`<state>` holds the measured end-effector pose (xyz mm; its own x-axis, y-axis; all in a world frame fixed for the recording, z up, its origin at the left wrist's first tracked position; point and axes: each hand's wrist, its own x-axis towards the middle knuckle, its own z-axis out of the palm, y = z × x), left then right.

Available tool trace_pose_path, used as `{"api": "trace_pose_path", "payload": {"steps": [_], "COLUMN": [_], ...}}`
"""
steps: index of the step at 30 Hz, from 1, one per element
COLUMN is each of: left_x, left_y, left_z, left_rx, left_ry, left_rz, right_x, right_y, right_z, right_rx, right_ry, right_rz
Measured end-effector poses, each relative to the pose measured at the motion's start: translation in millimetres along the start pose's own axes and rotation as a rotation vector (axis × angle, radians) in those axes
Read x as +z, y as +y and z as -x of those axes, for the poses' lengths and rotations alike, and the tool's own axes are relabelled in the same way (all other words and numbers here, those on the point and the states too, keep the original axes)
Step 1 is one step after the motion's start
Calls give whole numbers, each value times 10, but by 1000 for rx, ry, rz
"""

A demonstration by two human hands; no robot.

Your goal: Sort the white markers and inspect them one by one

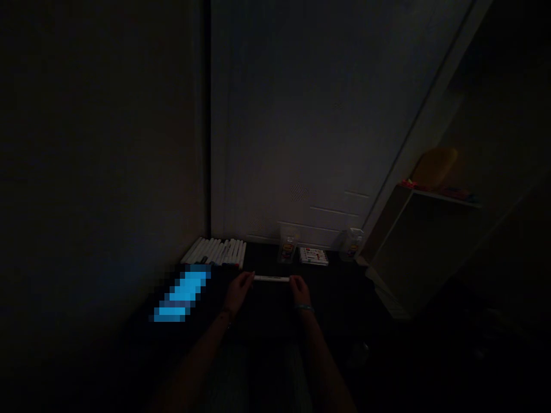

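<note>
Very dim frame. Left hand (238, 289) and right hand (300, 291) over dark counter (340, 287), each pinching one end of slim white marker pen (271, 279), held level between them. Pen at 3 o'clock of left hand, 9 o'clock of right. Cap on or off: cannot tell. Glowing blue screen (181, 295) at 9 o'clock. Judged under way, not finished: one pen gripped, row of white marker pens (215, 251) lying side by side at 11 o'clock, untouched. Small printed box (314, 256) at 1 o'clock, near wall.
</note>
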<state>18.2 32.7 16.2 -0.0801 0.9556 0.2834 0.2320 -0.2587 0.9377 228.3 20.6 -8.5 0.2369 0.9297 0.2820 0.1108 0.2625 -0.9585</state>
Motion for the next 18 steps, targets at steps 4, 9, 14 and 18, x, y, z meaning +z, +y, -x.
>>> {"api": "trace_pose_path", "payload": {"steps": [4, 9, 14, 18], "left_x": [-5, 3, 18, 14], "left_y": [-29, -94, -117, -110], "left_z": [-15, -41, -49, -48], "left_rx": [1, 25, -6, -10], "left_ry": [-19, -31, -43, -106], "left_rz": [26, 32, 110, 153], "right_x": [-6, 5, 12, 3], "right_y": [-6, -64, -51, -22], "right_z": [-4, 14, 13, -5], "right_rx": [-8, -3, -8, 10], "right_ry": [-8, -8, 15, 11], "right_rz": [-5, -45, -46, -23]}}
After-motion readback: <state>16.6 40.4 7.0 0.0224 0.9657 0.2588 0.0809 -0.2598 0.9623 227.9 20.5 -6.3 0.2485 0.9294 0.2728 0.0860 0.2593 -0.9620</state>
